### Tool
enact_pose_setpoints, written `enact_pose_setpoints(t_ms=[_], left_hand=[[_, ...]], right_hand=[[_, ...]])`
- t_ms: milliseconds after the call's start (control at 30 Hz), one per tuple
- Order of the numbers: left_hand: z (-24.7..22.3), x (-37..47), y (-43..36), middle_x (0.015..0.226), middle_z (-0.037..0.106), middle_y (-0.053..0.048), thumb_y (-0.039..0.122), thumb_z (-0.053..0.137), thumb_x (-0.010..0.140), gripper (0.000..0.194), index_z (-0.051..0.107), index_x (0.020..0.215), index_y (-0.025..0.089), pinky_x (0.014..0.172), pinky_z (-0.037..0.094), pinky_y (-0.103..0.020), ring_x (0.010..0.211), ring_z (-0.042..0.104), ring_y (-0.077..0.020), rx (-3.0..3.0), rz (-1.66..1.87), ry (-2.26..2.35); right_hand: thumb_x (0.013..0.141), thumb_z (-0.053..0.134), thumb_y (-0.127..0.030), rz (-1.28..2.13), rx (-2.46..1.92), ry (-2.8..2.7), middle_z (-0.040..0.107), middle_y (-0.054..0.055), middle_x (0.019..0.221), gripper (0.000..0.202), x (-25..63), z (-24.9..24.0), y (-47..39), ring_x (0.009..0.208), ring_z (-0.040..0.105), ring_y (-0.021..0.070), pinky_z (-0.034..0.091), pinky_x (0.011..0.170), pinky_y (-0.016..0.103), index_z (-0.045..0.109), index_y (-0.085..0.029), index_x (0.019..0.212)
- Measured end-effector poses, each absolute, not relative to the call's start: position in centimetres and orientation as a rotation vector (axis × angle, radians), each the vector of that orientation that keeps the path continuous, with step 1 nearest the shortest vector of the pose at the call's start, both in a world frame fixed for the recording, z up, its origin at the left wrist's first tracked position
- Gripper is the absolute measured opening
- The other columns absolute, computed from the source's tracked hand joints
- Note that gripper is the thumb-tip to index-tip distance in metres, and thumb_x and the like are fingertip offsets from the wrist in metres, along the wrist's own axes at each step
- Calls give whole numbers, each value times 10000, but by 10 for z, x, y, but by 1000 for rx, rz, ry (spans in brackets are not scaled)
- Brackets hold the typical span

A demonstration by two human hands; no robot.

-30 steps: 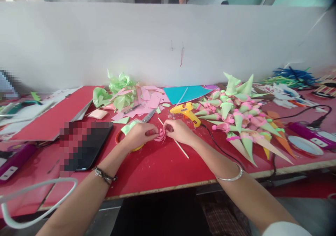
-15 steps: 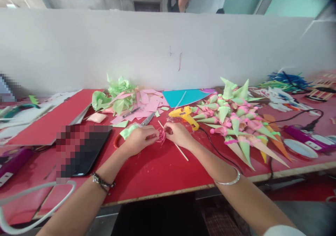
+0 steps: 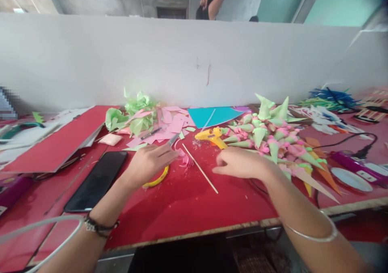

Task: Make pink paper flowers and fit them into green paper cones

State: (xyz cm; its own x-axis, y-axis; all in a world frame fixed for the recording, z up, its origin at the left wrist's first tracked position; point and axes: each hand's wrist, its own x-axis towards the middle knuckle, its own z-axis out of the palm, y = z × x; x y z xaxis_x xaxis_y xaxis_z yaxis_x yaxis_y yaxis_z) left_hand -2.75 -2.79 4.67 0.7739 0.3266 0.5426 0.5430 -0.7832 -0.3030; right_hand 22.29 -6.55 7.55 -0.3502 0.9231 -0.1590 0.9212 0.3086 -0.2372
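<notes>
Reaching across the scissors, my left hand lies with its fingers stretched out and close together, tips at the edge of the fringed pink paper curl. The thumb is hidden, so I cannot tell whether it pinches anything. That curl rests on the red tabletop, just beside a thin wooden stick. My right hand stands apart from it, fingers loosely bent, nothing visible between them.

What worries me: the right knuckles are so near the yellow glue gun that a careless sweep could knock it or, if it is hot, scald me. Snagging its black cable could drag it too. Pressing down on the left could crush the soft fringe.

As for containers, the paper cones carry pink pieces at their wide ends; inside the shallow white dish I can make out no contents.
</notes>
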Motion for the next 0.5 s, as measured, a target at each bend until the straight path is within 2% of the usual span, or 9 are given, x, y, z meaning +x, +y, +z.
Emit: enact_pose_setpoints(t_ms=[100, 233, 333, 500], left_hand=[[48, -31, -27, 852, 642, -12, 193, 329, 888, 267, 593, 848, 196, 579, 399, -205, 633, 562, -93, -2453, -608, -584], [47, -35, -20, 814, 645, 4, 150, 325, 883, 257, 577, 847, 185, 546, 400, -210, 592, 562, -86, -2356, -622, -459], [43, -40, -14, 819, 649, -4, 138, 341, 876, 229, 568, 870, 171, 540, 413, -222, 588, 567, -95, -2332, -636, -419], [32, -45, -9, 826, 652, 1, 137, 349, 873, 213, 559, 873, 171, 534, 428, -233, 609, 576, -111, -2416, -604, -478]], right_hand=[[659, 612, -374, 254, -2147, -2266, 364, -20, 341, 405, 254, 81, -62, 307, 312, 86, 205, 393, 253, 372, -202, 382], [663, 567, -487, 50, -2182, -2141, 547, 31, 505, 286, 273, 68, -36, 454, 483, 158, 249, 419, 242, 540, -203, 638], [731, 500, -434, 155, -1992, -2245, 631, 61, 730, 258, 270, 49, -16, 634, 568, 192, 309, 473, 232, 558, -192, 801], [822, 374, -311, 203, -1827, -2173, 630, 88, 842, 235, 264, 17, -3, 731, 586, 206, 367, 566, 249, 509, -157, 939]])
